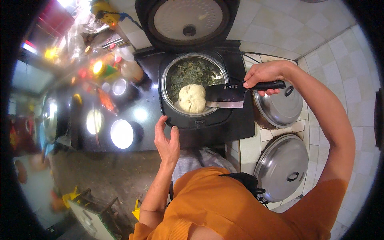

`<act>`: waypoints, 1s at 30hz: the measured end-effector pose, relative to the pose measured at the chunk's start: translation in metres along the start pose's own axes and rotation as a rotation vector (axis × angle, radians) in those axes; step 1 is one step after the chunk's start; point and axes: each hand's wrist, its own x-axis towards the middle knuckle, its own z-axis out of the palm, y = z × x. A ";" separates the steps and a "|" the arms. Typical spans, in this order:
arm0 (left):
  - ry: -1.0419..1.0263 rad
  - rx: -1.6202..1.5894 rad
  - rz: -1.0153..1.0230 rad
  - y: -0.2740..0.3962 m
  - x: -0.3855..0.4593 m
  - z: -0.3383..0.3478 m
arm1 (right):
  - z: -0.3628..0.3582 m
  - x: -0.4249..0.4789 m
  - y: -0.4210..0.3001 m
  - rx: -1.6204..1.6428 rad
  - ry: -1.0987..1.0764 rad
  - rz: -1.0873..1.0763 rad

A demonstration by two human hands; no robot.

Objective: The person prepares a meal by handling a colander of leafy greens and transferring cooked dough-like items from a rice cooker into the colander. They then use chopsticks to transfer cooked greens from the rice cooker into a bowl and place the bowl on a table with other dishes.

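My right hand (265, 78) grips the black handle of a cleaver (225, 94), whose dark blade reaches over the right rim of a steel bowl (164, 99). Against the blade's far end rests a pale lump of dough (192, 99) with dark specks, at the bowl's near side. Chopped leafy greens (193, 70) lie in the bowl behind it. The bowl sits within an open rice cooker (186, 122). Just off the cooker's front left corner is my left hand (168, 141), holding nothing, thumb and fingers apart.
The cooker's raised lid (187, 18) stands behind the bowl. Left on the dark countertop (147, 120) are a white bowl (121, 134), a metal cup (119, 87) and several bottles (130, 69). Two large metal lids (282, 102) cover a tiled stove at right.
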 end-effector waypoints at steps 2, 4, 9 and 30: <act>-0.001 0.004 0.002 0.000 0.001 0.000 | -0.001 0.003 0.003 0.004 -0.001 0.008; 0.001 -0.004 0.011 -0.003 0.001 0.000 | 0.001 0.005 0.007 0.028 0.001 -0.001; -0.004 -0.003 0.002 -0.001 0.001 -0.002 | 0.010 0.007 0.018 0.137 -0.005 -0.044; -0.006 0.020 0.036 0.004 0.009 -0.001 | 0.032 0.013 0.014 0.166 0.035 -0.158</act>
